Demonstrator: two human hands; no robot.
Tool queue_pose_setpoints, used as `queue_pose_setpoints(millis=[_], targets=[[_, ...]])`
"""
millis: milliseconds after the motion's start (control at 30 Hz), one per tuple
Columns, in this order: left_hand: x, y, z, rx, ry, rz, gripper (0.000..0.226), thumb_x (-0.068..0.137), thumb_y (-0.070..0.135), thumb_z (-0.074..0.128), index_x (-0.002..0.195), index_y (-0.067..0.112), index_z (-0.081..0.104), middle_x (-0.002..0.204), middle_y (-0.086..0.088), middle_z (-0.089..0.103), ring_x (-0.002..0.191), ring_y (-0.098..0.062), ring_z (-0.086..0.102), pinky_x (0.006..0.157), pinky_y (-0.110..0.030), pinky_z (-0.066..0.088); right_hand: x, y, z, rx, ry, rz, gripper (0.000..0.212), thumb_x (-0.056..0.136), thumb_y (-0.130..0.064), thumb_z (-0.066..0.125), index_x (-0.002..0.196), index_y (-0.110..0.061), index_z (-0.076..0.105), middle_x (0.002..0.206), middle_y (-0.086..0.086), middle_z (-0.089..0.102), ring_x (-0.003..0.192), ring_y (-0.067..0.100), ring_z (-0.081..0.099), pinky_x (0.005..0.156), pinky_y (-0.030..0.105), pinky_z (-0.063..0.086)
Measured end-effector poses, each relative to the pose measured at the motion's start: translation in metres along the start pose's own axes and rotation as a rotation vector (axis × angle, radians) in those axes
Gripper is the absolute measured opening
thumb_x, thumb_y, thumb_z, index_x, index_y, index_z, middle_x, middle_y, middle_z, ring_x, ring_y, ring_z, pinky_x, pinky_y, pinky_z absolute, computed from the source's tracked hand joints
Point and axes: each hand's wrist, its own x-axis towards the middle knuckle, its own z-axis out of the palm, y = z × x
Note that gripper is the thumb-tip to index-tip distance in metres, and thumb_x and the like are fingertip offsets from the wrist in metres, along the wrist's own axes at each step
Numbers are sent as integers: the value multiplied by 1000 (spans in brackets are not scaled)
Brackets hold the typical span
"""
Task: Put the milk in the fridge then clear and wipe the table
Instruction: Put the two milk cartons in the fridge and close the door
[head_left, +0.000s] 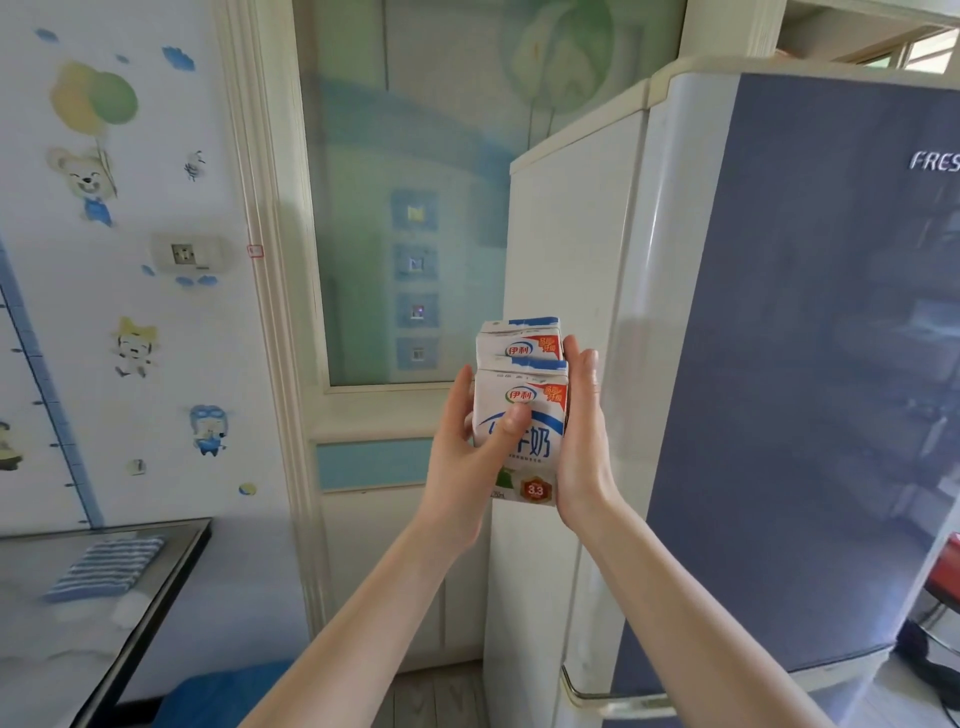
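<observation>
Two milk cartons (524, 441), one behind the other with their printed fronts facing the camera, were held upright in the air at chest height, just short of the fridge (779, 364) and well apart from the tabletop (67, 649). The left hand (462, 467) gripped the pair, thumb laid across the front carton's face and fingers (464, 387) wrapped round the left side. The right hand (584, 441) pressed flat against the right side, its fingers (574, 364) straight and pointing up. The two-handed clamp appeared meant to keep the loose pair from sliding apart while carried.

The fridge's blue door stood shut, so a hand would likely have to come free to open it before the milk could go in. To the left were a white door with frosted glass (410, 208) and a wall of cartoon stickers (88, 176). At lower left a striped blue cloth (106, 566) lay folded near the tabletop's far edge, presumably waiting for the wiping, which had not begun.
</observation>
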Motion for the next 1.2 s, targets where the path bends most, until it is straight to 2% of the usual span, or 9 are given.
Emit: queue_pose_setpoints(millis=[100,200,300,467,700,900,1000,1100,1200], targets=[[3,-1,-3,21,-58,-18,51,81,18,66,127,18,45,109,-4,67,88,-12,68,68,-22,55,1,1,-2,-18,-4,-48,69,68,-61,31,132,-39,38,113,-7,62,99,13,65,79,30,55],[7,2,-8,81,-114,-3,52,68,29,74,115,24,51,101,3,70,89,-13,68,69,-23,54,3,2,-4,-20,-23,-60,58,70,-60,31,122,-40,48,103,-12,66,87,8,68,70,22,57],[10,0,-9,153,-130,6,64,51,47,80,107,28,55,98,6,71,91,-14,68,70,-23,54,3,5,-7,-35,-45,-37,65,75,-59,31,133,-34,43,115,-4,65,90,10,68,69,21,58],[8,-10,-8,73,-90,-4,56,58,35,72,110,31,52,104,4,70,96,-17,67,72,-24,54,1,9,-7,-28,-51,-34,74,69,-63,33,137,-34,38,125,-1,60,105,17,64,85,32,55],[11,-15,-7,78,-11,-32,78,51,39,76,121,27,44,104,4,69,93,-15,68,71,-24,55,2,12,-9,-7,-55,26,77,67,-64,32,135,-30,42,123,3,62,99,16,66,69,21,57],[7,-24,-3,75,21,-29,77,49,38,76,120,25,47,97,4,71,88,-17,70,67,-25,55,-2,16,-14,28,-8,32,77,65,-65,36,133,-30,45,123,2,63,103,21,65,79,31,57],[4,-29,-2,67,31,-30,72,49,38,76,115,29,49,96,5,71,86,-17,70,66,-24,55,-7,12,-18,31,11,38,62,64,-66,39,116,-37,57,110,-3,69,96,19,68,79,34,56],[0,-33,-1,71,38,-38,75,52,36,81,118,28,48,97,4,71,84,-15,70,64,-23,55,-13,11,-26,6,164,7,37,76,-65,39,101,-43,57,119,-8,64,109,15,62,94,38,49],[-6,-38,0,61,52,-59,77,56,28,78,124,19,44,94,5,69,76,-10,70,59,-20,54,-20,19,-49,33,428,-54,30,93,-46,36,103,-27,58,114,-4,64,113,13,58,103,39,42]])
